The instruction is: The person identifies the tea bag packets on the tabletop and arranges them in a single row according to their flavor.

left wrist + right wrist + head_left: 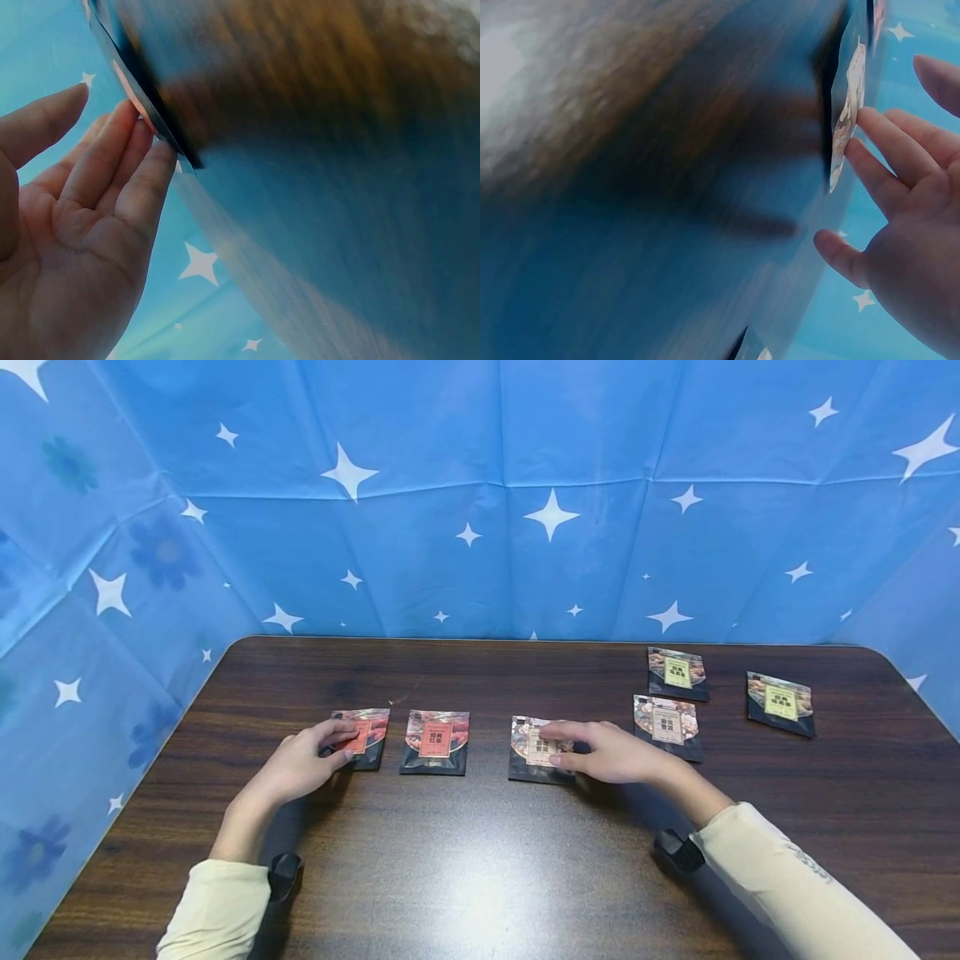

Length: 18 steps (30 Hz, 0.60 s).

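Observation:
My left hand (300,764) rests its fingertips on the leftmost sachet (376,737), a flat black packet with a red label. In the left wrist view its fingers reach fairly straight to the sachet's face, thumb held apart. A second red-labelled sachet (436,742) lies just to the right. My right hand (618,756) touches a sachet with a pale pink label (534,770) near the middle of the table, covering its right part. The right wrist view shows extended fingertips against that sachet (849,101), with thumb and little finger spread away from it.
Another pale-labelled sachet (666,727) lies beyond my right forearm. Two yellow-green-labelled sachets lie at the back right, one nearer the middle (677,673) and one farther right (781,703). The brown wood-grain table (420,860) meets a blue star-patterned curtain (450,568) behind.

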{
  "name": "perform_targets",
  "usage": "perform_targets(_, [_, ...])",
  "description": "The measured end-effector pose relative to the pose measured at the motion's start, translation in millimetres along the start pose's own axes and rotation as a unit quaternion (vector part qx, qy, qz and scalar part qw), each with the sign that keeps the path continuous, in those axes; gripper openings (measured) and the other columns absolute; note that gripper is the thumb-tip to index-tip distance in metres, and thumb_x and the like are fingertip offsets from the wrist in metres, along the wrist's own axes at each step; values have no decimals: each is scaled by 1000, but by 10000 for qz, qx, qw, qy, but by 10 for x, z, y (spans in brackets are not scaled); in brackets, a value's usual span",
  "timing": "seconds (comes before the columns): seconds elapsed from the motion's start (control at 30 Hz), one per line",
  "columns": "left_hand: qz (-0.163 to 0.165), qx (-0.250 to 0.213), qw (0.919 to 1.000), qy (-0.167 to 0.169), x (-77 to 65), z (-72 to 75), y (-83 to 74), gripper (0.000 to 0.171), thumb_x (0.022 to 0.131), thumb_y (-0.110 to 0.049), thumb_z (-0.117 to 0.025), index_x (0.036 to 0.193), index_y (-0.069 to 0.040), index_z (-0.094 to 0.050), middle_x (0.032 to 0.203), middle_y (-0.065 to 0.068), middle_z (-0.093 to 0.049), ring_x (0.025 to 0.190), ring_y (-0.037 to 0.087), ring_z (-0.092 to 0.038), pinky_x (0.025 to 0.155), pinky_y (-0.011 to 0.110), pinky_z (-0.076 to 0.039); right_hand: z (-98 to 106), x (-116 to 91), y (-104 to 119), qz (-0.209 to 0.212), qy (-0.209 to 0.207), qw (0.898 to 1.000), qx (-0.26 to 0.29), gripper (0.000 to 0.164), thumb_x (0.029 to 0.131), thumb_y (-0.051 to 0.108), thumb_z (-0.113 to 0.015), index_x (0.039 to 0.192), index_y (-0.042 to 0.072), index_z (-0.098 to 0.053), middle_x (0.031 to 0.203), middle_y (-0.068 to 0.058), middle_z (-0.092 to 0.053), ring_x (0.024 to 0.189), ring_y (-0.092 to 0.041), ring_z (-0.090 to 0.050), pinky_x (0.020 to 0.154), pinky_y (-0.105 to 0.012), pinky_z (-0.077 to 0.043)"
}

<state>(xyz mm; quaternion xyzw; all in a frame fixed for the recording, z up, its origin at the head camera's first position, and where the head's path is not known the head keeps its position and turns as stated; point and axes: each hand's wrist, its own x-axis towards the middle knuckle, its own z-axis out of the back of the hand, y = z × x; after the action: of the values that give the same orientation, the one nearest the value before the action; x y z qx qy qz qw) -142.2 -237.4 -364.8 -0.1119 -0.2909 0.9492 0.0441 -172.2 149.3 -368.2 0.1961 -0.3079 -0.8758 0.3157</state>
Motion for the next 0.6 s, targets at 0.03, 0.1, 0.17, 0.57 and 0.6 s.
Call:
perform_targets(0.03, [-4, 9, 10000, -4, -2, -1, -1, 39, 92, -11, -52, 128, 2, -47, 122, 26, -53, 88, 29, -51, 72, 41, -36, -3, 15, 10, 7, 15, 10000, -10, 46, 95, 24, -50, 135, 5, -43, 134, -14, -46, 120, -31, -45, 95, -48, -35])
perform_targets(0.1, [-57, 7, 10000, -15, -7, -2, -7, 39, 92, -11, -52, 128, 2, -47, 122, 25, -53, 87, 29, -52, 72, 41, -36, -7, 43, 32, 12, 28, 10000, -69, 46, 95, 25, -50, 135, 5, -43, 136, -14, -44, 119, -30, -46, 96, -48, -34])
perform_targets(0.17, [-124, 14, 9999, -44, -16, -2, -13, 39, 92, -11, -53, 128, 2, -48, 121, 25, -54, 90, 28, -52, 72, 41, -37, -11, 73, 54, 25, 52, 9999, -102, 46, 95, 25, -50, 135, 6, -43, 137, -14, -43, 118, -30, -47, 96, -48, -34])
perform_targets(0.57, [-125, -70, 9999, -6, -24, -3, -15, 39, 92, -11, -52, 129, 2, -47, 121, 24, -55, 57, 15, -50, 61, 33, -36, -26, 181, 147, 50, 127, 9996, -227, 45, 95, 26, -49, 134, 6, -45, 139, -13, -41, 117, -29, -48, 97, -48, -33])
perform_targets(0.6, [-128, -71, 9999, -5, -24, -4, -11, 39, 92, -11, -52, 129, 2, -47, 121, 24, -54, 57, 15, -50, 61, 32, -35, -28, 188, 149, 63, 146, 9996, -228, 45, 95, 26, -49, 134, 6, -45, 139, -13, -41, 117, -29, -48, 97, -48, -33])
